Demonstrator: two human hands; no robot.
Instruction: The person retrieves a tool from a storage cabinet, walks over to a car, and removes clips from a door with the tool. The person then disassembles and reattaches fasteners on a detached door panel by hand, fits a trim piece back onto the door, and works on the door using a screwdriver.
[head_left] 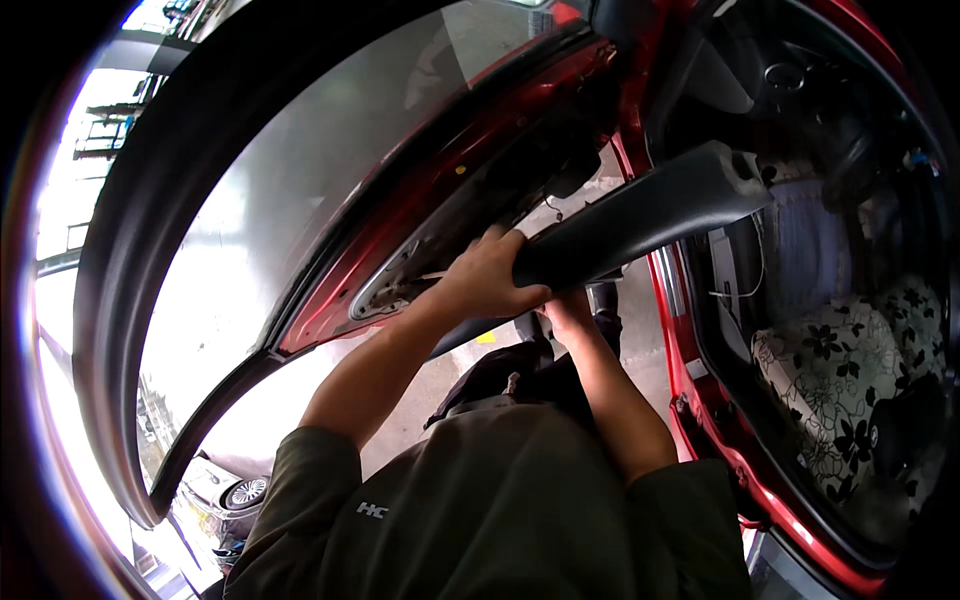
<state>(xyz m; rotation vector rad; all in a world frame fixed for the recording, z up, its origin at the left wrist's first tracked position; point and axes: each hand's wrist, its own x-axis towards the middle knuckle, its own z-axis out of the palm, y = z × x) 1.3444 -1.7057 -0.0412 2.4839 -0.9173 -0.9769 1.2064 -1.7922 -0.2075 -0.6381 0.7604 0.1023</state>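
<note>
A long black car door trim panel (pixel 645 215) is held up in front of me, slanting from beside my waist up toward the car's door opening. My left hand (pixel 487 272) grips its upper edge, fingers over the far side and thumb on the near side. Lower down, my right hand (pixel 568 312) holds the panel's near side, its fingertips partly hidden behind the panel. Beyond my left hand stands the red car door (pixel 345 255), swung out, its inner metal and openings bare. The panel is apart from most of the door; its lower side is out of sight.
At right, the red door sill (pixel 672 310) borders the cabin. A floral-covered seat (pixel 830 345) sits inside, and a thin white cable (pixel 755 285) hangs by the opening. The door's window glass (pixel 300 160) rises on the left. Another car's wheel (pixel 245 492) shows at lower left.
</note>
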